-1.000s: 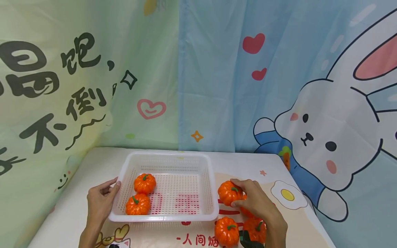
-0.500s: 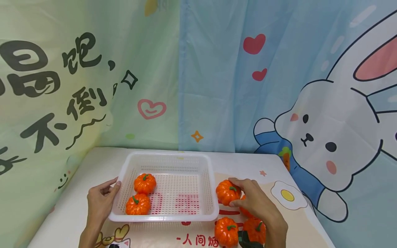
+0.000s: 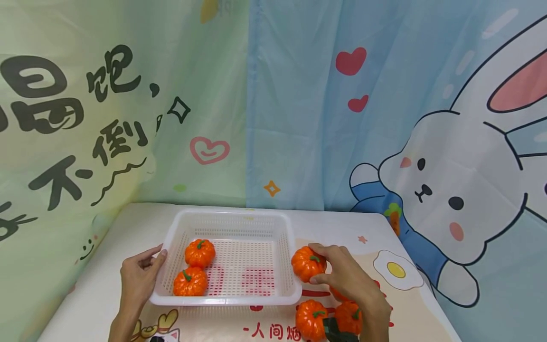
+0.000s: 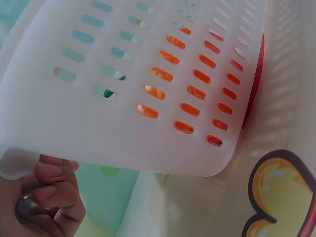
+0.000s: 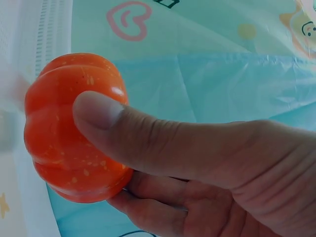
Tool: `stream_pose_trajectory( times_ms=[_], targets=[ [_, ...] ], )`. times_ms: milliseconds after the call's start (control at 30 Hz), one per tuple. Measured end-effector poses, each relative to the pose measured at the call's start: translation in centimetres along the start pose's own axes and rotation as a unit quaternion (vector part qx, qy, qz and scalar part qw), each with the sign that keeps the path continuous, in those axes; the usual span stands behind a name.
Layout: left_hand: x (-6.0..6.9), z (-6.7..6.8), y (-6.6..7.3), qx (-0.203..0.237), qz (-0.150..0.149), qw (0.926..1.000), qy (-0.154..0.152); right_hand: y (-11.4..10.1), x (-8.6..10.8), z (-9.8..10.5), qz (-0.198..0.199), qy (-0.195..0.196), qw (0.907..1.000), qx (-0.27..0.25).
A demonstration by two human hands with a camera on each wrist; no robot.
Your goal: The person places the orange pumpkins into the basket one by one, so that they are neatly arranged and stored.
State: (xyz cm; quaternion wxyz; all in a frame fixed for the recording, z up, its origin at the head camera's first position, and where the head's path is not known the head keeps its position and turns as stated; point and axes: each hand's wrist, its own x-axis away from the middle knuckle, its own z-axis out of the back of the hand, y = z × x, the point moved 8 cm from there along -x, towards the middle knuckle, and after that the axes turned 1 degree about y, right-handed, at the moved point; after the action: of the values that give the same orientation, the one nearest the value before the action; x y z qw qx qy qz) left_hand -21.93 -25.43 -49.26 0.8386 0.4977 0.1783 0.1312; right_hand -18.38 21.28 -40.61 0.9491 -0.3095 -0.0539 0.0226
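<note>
A person's right hand point(image 3: 347, 273) grasps 1 glossy orange, ribbed toy pumpkin point(image 3: 306, 266) just outside the right wall of a white, rectangular, perforated plastic basket point(image 3: 231, 301), its left rim gripped by the left hand point(image 3: 138, 273). Inside sit 2 matching pumpkins point(image 3: 190, 283); 3 others point(image 3: 311, 319) lie on the pale, printed worktop point(image 3: 143, 225). Loading appears underway; the next move likely calls for clearing the rim.

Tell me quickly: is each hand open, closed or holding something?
Left hand: holding the white basket by its left rim.
Right hand: holding an orange pumpkin.
</note>
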Motion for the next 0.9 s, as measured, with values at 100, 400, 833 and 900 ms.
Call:
stream_pose_trajectory(
  times_ms=[100,400,833,900],
  targets=[
    [0.0,0.0,0.1,0.001,-0.002,1.0,0.0,-0.6,-0.1,-0.2,0.013,-0.002,0.9999,-0.004],
    [0.0,0.0,0.0,-0.003,0.001,1.0,-0.004,-2.6,-0.7,-1.2,0.038,-0.007,0.9992,-0.012],
    [0.0,0.0,0.0,-0.004,0.004,1.0,-0.007,-5.1,-2.1,-3.5,0.128,-0.034,0.9911,-0.013],
    [0.0,0.0,-0.1,-0.001,0.003,1.0,-0.006,-5.4,-2.2,-3.9,0.133,-0.04,0.9902,-0.015]
  ],
)
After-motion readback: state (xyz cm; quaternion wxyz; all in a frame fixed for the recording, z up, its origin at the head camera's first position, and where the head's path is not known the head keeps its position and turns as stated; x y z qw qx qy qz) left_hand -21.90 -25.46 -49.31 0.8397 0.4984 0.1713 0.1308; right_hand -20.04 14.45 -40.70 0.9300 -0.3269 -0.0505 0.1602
